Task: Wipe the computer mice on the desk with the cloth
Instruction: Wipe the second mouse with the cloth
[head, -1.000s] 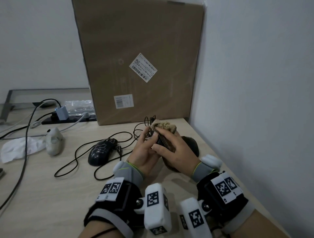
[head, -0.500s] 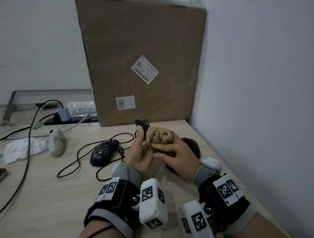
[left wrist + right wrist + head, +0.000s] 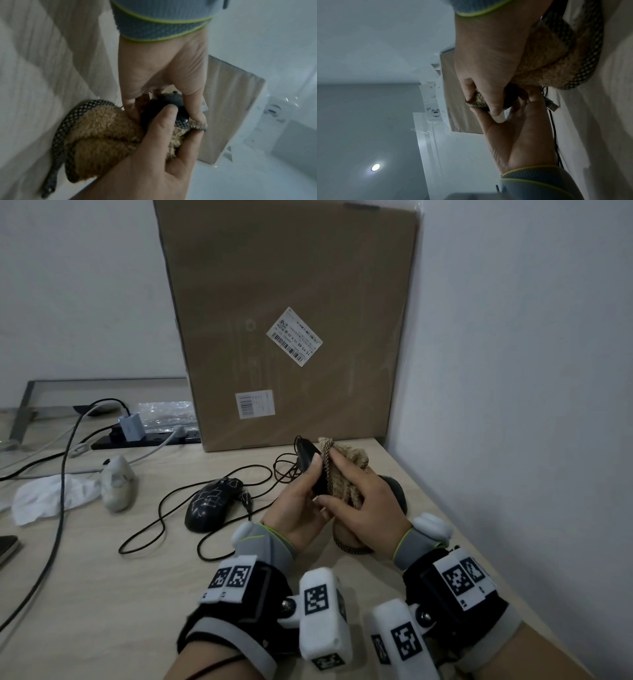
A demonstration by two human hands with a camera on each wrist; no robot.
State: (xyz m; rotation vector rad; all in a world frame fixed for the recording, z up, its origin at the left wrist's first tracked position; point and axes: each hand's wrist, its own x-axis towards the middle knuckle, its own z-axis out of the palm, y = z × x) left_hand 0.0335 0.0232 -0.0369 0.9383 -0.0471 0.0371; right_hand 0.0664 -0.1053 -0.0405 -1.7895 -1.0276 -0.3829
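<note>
The small black mouse (image 3: pixel 310 465) is lifted clear of the desk (image 3: pixel 102 594), held upright in the left hand (image 3: pixel 299 508), whose grip curls round its body with the thumb pressed on the dark shell. The right hand (image 3: pixel 364 505) grips the tan fleecy cloth (image 3: pixel 344 474) (its edge is bound in a black-and-white checked trim) and presses it against the mouse's right side; the rest of the cloth hangs bunched below the palm, down toward the desk.

This looks like the wiping step on the first of several mice, mid-stroke. The next move probably calls for turning the mouse in the left hand so the cloth can reach the faces it has not covered, then setting it down without snagging its cable (image 3: pixel 284 467).

Compared with half a second ago, the cloth has spread from a tight ball over the top of the mouse to a flatter pad along its side, and more of the black shell shows above the left fingers.

Further out, a patterned black mouse (image 3: pixel 214 503) lies on the desk to the left with its cable looped round it, a pale grey mouse (image 3: pixel 116 482) sits beyond beside a crumpled white tissue (image 3: pixel 48 498), and another dark mouse (image 3: pixel 394 491) rests just behind the right hand. A large cardboard box (image 3: pixel 291 320) stands against the wall.
</note>
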